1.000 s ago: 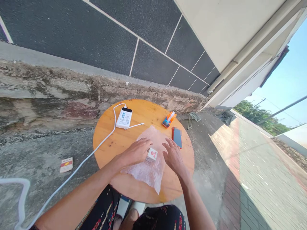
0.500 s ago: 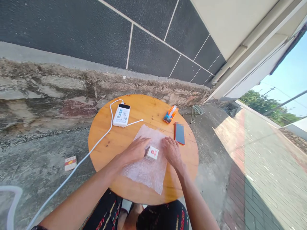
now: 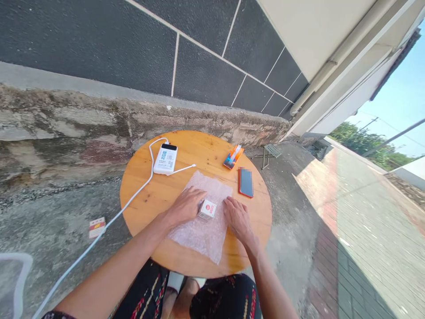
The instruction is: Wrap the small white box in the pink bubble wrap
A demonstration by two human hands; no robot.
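A small white box [image 3: 207, 209] with a red round mark stands on a sheet of bubble wrap [image 3: 199, 239], which lies flat on a round wooden table. Just left of the box, my left hand [image 3: 188, 204] rests on the wrap with its fingers stretched toward the far side; whether it touches the box I cannot tell. My right hand [image 3: 237, 217] lies at the wrap's right edge, fingers extended and somewhat bent, apart from the box. Neither hand grasps anything.
On the wooden table [image 3: 142, 190] are a white power bank [image 3: 165, 159] with a white cable [image 3: 139, 189], an orange tape dispenser [image 3: 233, 157] and a phone [image 3: 246, 182]. A flat pack [image 3: 97, 227] lies on the ground at left. A folding stool [image 3: 271, 151] stands beyond the table.
The view has shifted slightly. My right hand has slid a little down along the wrap's right edge; my left hand stays beside the box, which looks unmoved on the wrap.
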